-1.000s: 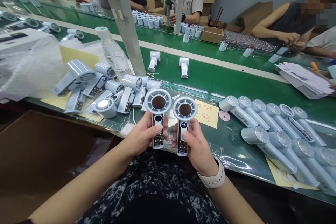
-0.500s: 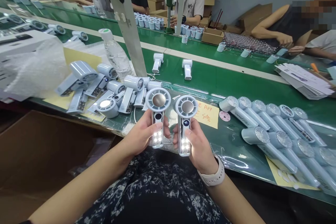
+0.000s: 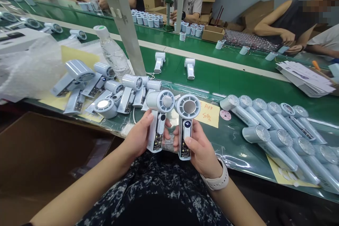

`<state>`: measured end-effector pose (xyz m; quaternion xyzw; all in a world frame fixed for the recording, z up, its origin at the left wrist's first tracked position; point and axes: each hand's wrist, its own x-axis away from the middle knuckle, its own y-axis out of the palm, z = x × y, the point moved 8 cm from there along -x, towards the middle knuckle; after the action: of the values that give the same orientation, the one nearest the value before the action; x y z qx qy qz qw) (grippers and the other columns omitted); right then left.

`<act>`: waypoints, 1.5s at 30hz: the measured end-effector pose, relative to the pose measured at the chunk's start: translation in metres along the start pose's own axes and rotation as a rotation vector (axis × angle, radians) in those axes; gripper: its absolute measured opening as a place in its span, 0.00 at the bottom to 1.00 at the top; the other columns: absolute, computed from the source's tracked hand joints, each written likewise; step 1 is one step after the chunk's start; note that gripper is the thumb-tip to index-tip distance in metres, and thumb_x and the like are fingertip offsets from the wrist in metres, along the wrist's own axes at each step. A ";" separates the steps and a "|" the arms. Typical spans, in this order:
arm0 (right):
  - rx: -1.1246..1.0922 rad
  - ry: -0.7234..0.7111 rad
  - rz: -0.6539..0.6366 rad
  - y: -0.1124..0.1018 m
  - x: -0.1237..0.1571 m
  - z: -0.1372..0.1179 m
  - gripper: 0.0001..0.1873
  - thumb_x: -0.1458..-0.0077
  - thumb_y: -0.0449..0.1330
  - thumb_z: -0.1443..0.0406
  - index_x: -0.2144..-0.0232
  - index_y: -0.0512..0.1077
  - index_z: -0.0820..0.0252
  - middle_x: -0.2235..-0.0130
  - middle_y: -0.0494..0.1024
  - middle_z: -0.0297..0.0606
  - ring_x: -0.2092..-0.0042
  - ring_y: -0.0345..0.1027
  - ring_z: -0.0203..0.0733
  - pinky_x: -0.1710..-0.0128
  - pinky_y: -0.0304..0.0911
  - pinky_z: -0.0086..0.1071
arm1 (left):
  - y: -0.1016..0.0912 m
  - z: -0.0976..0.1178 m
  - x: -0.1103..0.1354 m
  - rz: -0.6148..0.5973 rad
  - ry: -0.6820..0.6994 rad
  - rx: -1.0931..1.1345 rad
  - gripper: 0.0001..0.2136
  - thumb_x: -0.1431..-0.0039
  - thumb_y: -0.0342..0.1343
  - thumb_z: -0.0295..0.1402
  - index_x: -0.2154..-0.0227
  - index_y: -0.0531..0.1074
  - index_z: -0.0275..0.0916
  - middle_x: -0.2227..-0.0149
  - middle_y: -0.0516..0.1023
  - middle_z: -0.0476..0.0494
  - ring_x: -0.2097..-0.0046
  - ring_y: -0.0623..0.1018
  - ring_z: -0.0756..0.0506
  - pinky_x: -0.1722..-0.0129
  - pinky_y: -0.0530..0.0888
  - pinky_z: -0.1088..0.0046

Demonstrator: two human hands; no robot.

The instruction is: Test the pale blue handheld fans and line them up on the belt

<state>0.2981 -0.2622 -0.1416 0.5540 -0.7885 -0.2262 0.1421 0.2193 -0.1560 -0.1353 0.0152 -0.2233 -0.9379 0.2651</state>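
Observation:
My left hand [image 3: 140,132] is wrapped round the handle of a light blue handheld fan [image 3: 156,130], its round head turned to the right and its bare circuit board showing. In my right hand [image 3: 202,146] is a second handheld fan [image 3: 185,137], facing me, with a lit round display on the handle and my thumb on its front. The two fans stand upright side by side, close together. Left of them, several more fans [image 3: 128,99] with open handles lie in a pile on the bench.
Several film-wrapped fans [image 3: 274,159] lie in rows at the right. A water bottle [image 3: 112,54] stands behind the pile, near a metal post [image 3: 124,24]. Two fans [image 3: 190,69] lie on the green conveyor [image 3: 217,74]. Co-workers sit across it. An open carton [image 3: 47,148] is at lower left.
The white lights on both fan handles have gone out. My left hand has turned its fan so the head points more to the right. The right fan stays nearly in place.

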 end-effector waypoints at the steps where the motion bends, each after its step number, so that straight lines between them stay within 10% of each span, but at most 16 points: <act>1: -0.003 0.006 0.002 0.001 0.000 -0.001 0.26 0.45 0.67 0.54 0.49 0.62 0.50 0.58 0.72 0.36 0.65 0.69 0.41 0.66 0.70 0.36 | 0.000 0.001 0.000 -0.006 -0.003 0.008 0.17 0.39 0.55 0.49 0.61 0.66 0.39 0.77 0.78 0.44 0.78 0.76 0.44 0.80 0.73 0.72; 21: -0.125 0.016 0.056 -0.003 0.002 -0.008 0.20 0.41 0.62 0.47 0.62 0.72 0.57 0.66 0.78 0.37 0.74 0.70 0.36 0.77 0.68 0.29 | 0.014 0.021 0.022 -0.124 0.071 0.021 0.19 0.41 0.64 0.38 0.51 0.64 0.43 0.55 0.82 0.40 0.59 0.84 0.37 0.64 0.82 0.64; 30: -0.117 0.048 0.057 0.005 0.011 -0.019 0.26 0.50 0.69 0.46 0.55 0.80 0.54 0.56 0.83 0.42 0.57 0.78 0.53 0.53 0.74 0.47 | 0.022 0.038 0.036 -0.061 0.068 -0.090 0.30 0.49 0.71 0.41 0.46 0.64 0.46 0.55 0.83 0.40 0.57 0.83 0.37 0.62 0.81 0.65; 38: -0.190 0.073 0.082 0.007 0.009 -0.020 0.16 0.45 0.67 0.52 0.62 0.81 0.56 0.63 0.82 0.41 0.61 0.75 0.49 0.58 0.74 0.43 | 0.042 0.012 0.029 -0.219 -0.149 0.199 0.25 0.60 0.76 0.44 0.60 0.76 0.38 0.69 0.75 0.47 0.67 0.76 0.49 0.67 0.76 0.77; 45: -0.312 0.171 0.107 0.007 0.004 -0.014 0.19 0.42 0.60 0.51 0.62 0.78 0.61 0.72 0.73 0.35 0.72 0.66 0.36 0.71 0.67 0.29 | 0.034 0.008 0.018 -0.117 -0.178 0.228 0.19 0.43 0.61 0.47 0.63 0.78 0.33 0.69 0.79 0.41 0.70 0.78 0.45 0.69 0.78 0.72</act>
<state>0.2970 -0.2670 -0.1263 0.4999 -0.7571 -0.2899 0.3048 0.2188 -0.1875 -0.1120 -0.0249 -0.3495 -0.9180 0.1858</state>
